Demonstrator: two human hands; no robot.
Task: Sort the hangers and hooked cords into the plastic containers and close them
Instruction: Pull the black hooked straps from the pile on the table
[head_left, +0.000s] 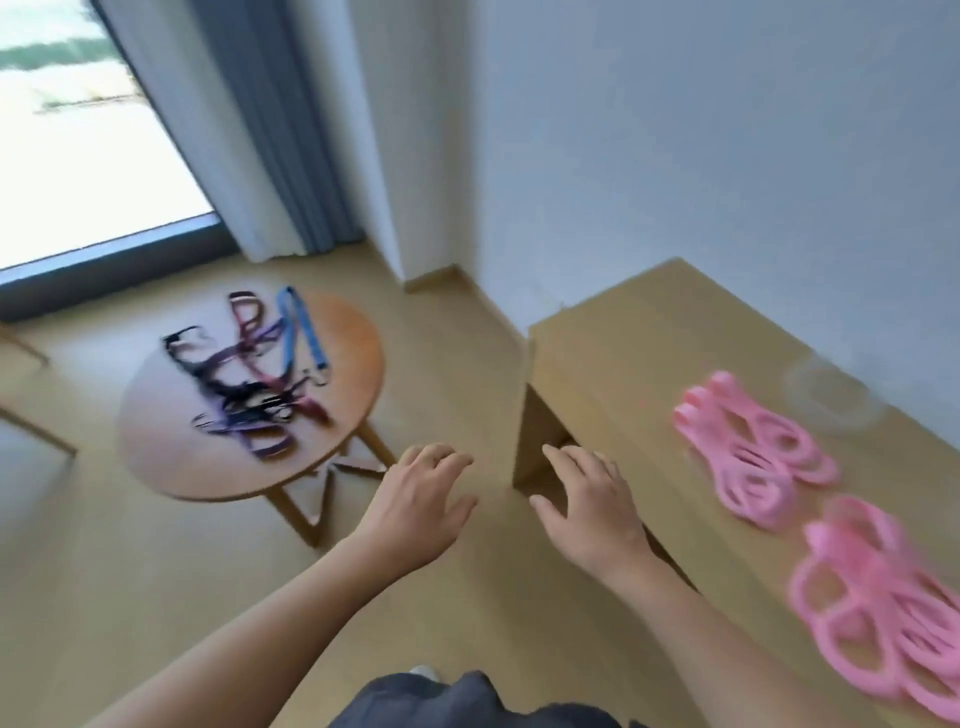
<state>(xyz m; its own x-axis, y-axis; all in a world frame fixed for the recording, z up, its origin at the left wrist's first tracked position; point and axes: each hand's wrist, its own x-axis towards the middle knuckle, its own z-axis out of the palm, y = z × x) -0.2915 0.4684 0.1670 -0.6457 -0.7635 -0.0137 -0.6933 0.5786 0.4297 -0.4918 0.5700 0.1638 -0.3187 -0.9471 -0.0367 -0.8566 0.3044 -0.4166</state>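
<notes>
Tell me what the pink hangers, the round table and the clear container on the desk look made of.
Pink looped hangers: moulded plastic, by the uniform colour and smooth, rounded loops; blur hides the finish. Round brown side table: wood or wood veneer, with a sheen on top. Clear round container: probably transparent plastic, since the desk shows through it.
</notes>
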